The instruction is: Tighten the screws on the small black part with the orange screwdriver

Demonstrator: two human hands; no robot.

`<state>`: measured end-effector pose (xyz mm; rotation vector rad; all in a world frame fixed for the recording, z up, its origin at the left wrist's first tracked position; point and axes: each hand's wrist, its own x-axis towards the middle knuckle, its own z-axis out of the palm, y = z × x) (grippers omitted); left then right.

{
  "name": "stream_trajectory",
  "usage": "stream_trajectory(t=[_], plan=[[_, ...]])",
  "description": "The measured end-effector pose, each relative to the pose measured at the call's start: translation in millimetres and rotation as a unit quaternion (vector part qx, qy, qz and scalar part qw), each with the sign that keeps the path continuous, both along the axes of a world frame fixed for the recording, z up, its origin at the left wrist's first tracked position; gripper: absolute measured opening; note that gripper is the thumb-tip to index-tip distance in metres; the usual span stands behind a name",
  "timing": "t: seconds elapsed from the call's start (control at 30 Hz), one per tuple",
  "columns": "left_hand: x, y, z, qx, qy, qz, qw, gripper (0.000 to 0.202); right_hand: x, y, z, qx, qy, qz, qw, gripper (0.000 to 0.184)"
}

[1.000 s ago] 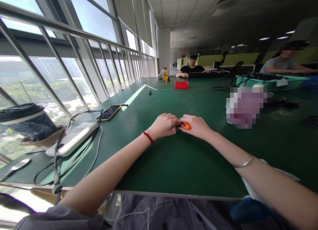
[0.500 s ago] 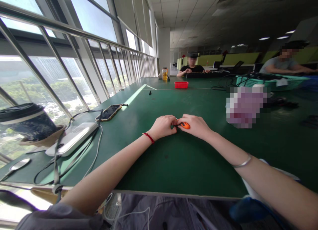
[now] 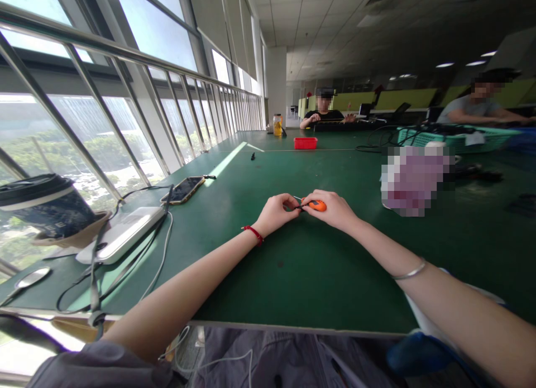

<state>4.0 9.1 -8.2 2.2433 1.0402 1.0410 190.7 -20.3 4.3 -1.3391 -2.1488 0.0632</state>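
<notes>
Over the middle of the green table (image 3: 268,287), my two hands meet with their fingertips close together. My right hand (image 3: 335,208) is closed round an orange-handled screwdriver (image 3: 317,205). Its thin metal shaft pokes out to the left, past the fingers. With thumb and forefinger, my left hand (image 3: 274,214) pinches a small black piece (image 3: 299,207) at the near side of the shaft. The exact shape of that piece is partly hidden by my fingers.
To the left lie a phone (image 3: 184,190), a white power bank (image 3: 125,231) with cables, and a cup (image 3: 48,206). Farther off are a red tray (image 3: 305,143), a jar (image 3: 277,125) and a green basket (image 3: 498,138). Two people sit beyond.
More of the orange handle and the metal shaft show now, as my right hand has shifted slightly. My left fingers have opened out into a looser pinch on the black piece.
</notes>
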Motion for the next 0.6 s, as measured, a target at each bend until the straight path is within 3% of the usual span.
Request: stream_trajectory(t=[0.13, 0.27, 0.37, 0.47, 0.6], plan=[[1.2, -3.9, 1.6, 0.011, 0.02, 0.016, 1.0, 0.008, 0.7, -1.6, 2.8, 0.009, 0.016, 0.005, 1.0, 0.016], [2.4, -7.0, 2.8, 0.075, 0.102, 0.052, 0.991, 0.009, 1.0, -10.2, 13.8, 0.067, 0.098, 0.01, 0.993, 0.017], [2.9, -8.8, 4.1, 0.11, 0.158, 0.076, 0.978, 0.01, -0.1, -20.6, 24.8, 0.107, 0.171, 0.006, 0.979, 0.005], [3.2, -10.2, 4.8, 0.121, 0.186, 0.085, 0.971, 0.011, -2.7, -29.0, 32.2, 0.141, 0.232, -0.001, 0.962, 0.015], [3.5, -10.4, 4.7, 0.123, 0.197, 0.084, 0.969, 0.01, -7.3, -32.1, 32.9, 0.127, 0.257, 0.019, 0.958, 0.019]])
